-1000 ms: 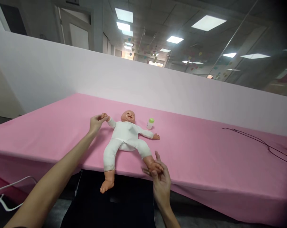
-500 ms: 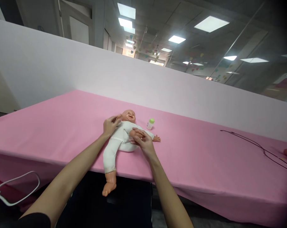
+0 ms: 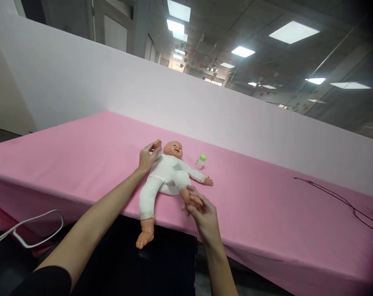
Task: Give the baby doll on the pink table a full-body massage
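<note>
The doll [image 3: 166,169] lies face up on the pink surface [image 3: 266,213], close to the front edge, its head toward the white wall [image 3: 235,119] and its legs toward the person. It wears a white suit; head, hands and feet are bare.

Left hand [image 3: 150,155]: fingers and thumb closed around the doll's arm on the person's left, near its end. The doll's fingers show above the grip, just beside its head. The arm is bent upward.

Right hand [image 3: 201,207]: fingers and thumb curled around the foot of the leg on the person's right, the palm not pressed flat. That leg is bent and raised off the surface; the fingertips are slightly blurred.

The doll's other leg is extended, its foot [image 3: 145,236] projecting past the front edge of the surface — above the person's dark trousers [image 3: 146,267]. The remaining arm stretches out to the right, its small hand [image 3: 208,181] spread.

A small bottle [image 3: 200,163] with a green cap [image 3: 202,157] stands near that arm, well apart from both of the person's hands; its label is too small to read. A black cord [image 3: 331,192] lies toward the far right. At lower left — a looped white cable [image 3: 40,246].
</note>
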Demonstrator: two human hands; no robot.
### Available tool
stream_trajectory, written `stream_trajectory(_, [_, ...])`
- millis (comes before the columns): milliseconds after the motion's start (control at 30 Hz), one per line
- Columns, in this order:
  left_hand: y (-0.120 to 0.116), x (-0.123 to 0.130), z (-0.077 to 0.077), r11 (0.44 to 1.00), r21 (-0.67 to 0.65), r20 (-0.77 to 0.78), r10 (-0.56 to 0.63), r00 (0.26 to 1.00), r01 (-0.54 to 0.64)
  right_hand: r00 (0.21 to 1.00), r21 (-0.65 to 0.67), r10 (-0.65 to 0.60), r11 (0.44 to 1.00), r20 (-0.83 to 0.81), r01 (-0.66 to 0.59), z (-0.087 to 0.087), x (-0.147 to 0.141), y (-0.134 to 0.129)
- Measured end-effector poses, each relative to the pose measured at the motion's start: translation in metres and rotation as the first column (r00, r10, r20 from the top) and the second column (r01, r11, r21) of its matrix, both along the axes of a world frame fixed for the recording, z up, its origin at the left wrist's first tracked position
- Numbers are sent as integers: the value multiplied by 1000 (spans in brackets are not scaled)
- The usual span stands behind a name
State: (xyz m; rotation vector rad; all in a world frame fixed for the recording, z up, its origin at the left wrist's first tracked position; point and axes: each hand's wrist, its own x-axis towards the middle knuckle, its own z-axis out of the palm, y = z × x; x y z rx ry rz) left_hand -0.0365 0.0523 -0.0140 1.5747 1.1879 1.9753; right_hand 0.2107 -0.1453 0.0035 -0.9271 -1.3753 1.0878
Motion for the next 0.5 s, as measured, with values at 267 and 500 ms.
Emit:
stream_trajectory(267, [-3,9,-10,992,-115,-144,-72,987,56,998,-4,59,998,-34,-59,14,-47,60])
stream_trajectory(500, [27,-26,-21,836,-487,356,455,817,-253,995,-170,78,982,-66,-88,-21,-1,-57])
